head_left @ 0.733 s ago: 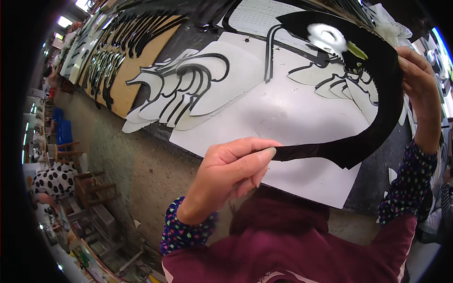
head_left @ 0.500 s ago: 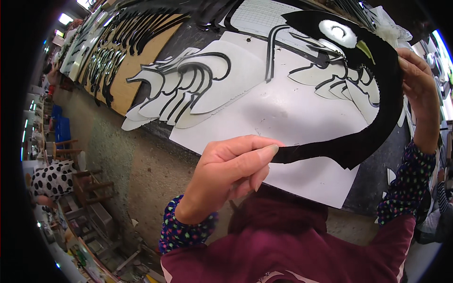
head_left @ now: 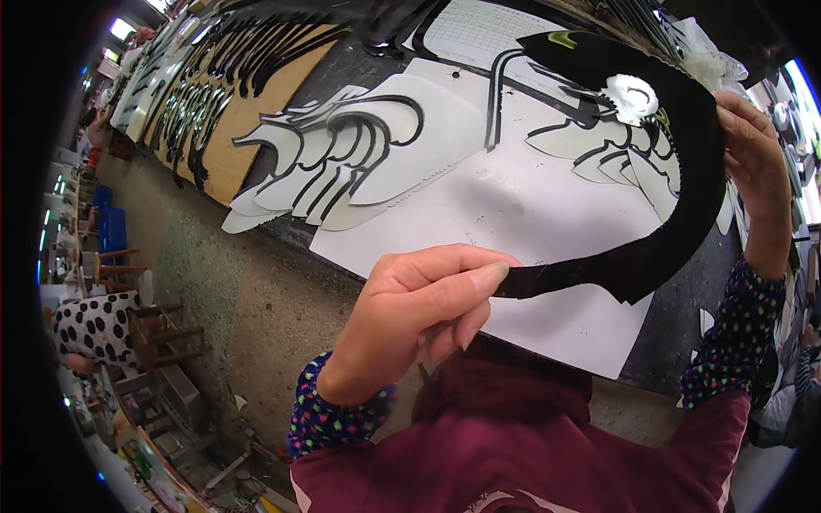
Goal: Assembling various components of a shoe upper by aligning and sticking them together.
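Both hands hold up a long, curved black flat piece [head_left: 697,192], glossy near its pointed far end and slightly jagged along its edges. My left hand [head_left: 419,312] pinches the narrow near end between thumb and fingers. At the outer right side of the curve, my right hand [head_left: 757,158] grips the edge, some of its fingers hidden behind the piece. A bright white blot shows on the glossy part. Beneath it lies a white sheet [head_left: 505,218] on the dark table. Inside the curve, a pile of pale shaped pieces with dark edges [head_left: 599,154] rests on that sheet.
More pale curved pieces [head_left: 333,154] fan out at the left of the sheet. Farther left, rows of thin black curved strips [head_left: 248,60] lie on a brown board [head_left: 282,94]. A gridded white board [head_left: 479,34] is at the back. Wooden stools [head_left: 167,333] stand on the floor.
The black piece has tilted slightly, and the white blot and greenish marks on its surface have shifted like reflections. Both hands keep their hold in nearly the same places.
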`<control>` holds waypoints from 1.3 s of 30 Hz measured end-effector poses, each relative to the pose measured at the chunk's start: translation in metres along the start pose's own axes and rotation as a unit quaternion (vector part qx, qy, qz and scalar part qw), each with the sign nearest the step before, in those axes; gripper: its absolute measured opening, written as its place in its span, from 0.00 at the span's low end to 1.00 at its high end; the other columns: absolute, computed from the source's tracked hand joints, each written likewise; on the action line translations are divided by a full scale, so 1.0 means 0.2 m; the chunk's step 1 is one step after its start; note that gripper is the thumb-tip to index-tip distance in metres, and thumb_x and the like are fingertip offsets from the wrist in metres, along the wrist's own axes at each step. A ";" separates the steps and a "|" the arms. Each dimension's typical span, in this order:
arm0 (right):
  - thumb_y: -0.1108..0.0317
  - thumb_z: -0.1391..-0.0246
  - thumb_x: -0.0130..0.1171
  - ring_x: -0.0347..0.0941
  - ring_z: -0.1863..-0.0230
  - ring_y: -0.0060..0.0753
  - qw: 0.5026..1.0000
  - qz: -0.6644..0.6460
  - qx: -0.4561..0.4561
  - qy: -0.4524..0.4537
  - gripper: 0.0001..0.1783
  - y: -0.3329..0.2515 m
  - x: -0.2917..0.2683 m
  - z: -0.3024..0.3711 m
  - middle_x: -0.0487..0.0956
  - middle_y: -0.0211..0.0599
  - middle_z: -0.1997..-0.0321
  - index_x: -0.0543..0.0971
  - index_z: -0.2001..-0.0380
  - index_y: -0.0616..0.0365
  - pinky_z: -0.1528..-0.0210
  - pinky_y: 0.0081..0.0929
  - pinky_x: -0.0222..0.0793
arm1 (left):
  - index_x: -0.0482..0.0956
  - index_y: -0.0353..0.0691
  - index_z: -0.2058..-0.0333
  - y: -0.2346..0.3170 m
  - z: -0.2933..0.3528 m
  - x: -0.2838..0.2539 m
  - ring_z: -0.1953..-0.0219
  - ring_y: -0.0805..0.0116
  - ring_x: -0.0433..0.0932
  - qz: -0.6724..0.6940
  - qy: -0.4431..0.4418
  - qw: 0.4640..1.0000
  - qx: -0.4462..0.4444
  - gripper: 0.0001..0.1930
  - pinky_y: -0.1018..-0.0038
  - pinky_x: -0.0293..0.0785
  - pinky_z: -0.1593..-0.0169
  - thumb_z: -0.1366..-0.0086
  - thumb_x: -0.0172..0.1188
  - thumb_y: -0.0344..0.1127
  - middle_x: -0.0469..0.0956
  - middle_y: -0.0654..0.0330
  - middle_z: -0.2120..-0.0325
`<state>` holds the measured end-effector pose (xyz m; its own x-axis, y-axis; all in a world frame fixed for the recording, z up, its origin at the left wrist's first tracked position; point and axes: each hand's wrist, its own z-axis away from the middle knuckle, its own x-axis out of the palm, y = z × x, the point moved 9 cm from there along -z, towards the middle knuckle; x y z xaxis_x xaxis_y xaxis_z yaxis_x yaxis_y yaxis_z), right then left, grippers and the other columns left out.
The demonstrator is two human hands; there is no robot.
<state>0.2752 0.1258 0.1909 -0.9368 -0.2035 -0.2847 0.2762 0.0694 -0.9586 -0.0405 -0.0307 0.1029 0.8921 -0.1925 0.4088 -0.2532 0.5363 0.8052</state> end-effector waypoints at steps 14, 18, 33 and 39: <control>0.59 0.38 0.59 0.78 0.66 0.11 1.000 0.007 -0.005 -0.030 0.19 -0.03 0.02 0.01 0.82 0.24 0.62 0.77 0.48 0.58 0.70 0.08 0.68 | 0.78 0.24 0.53 0.02 0.00 -0.03 0.88 0.85 0.59 -0.045 0.046 0.997 0.045 0.15 0.85 0.55 0.83 0.28 0.48 0.31 0.72 0.63 0.85; 0.60 0.38 0.61 0.74 0.73 0.06 0.998 -0.023 0.012 0.052 0.19 0.04 0.00 0.01 0.81 0.22 0.67 0.80 0.50 0.60 0.83 0.04 0.57 | 0.80 0.29 0.52 -0.02 -0.01 -0.06 0.87 0.85 0.62 -0.027 0.032 0.999 0.001 0.16 0.86 0.54 0.83 0.28 0.52 0.35 0.74 0.64 0.84; 0.63 0.39 0.61 0.70 0.79 0.01 0.995 -0.019 0.095 0.018 0.15 0.24 0.03 0.09 0.79 0.18 0.70 0.80 0.53 0.59 0.88 0.02 0.50 | 0.80 0.31 0.52 -0.19 -0.11 -0.07 0.89 0.85 0.62 0.011 0.011 0.997 -0.070 0.16 0.87 0.53 0.85 0.28 0.53 0.37 0.75 0.62 0.84; 0.62 0.38 0.61 0.69 0.78 0.02 0.997 -0.018 0.069 0.014 0.15 0.23 0.00 0.12 0.78 0.18 0.69 0.80 0.53 0.59 0.86 0.04 0.50 | 0.78 0.28 0.50 -0.18 -0.11 -0.06 0.89 0.85 0.61 0.007 0.013 0.999 -0.049 0.15 0.87 0.53 0.85 0.26 0.51 0.32 0.77 0.60 0.81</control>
<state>0.2923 0.1060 0.1468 -0.9517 -0.1755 -0.2521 0.2678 -0.0722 -0.9608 -0.0340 -0.0298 0.0597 0.8985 -0.1631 0.4076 -0.2294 0.6173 0.7525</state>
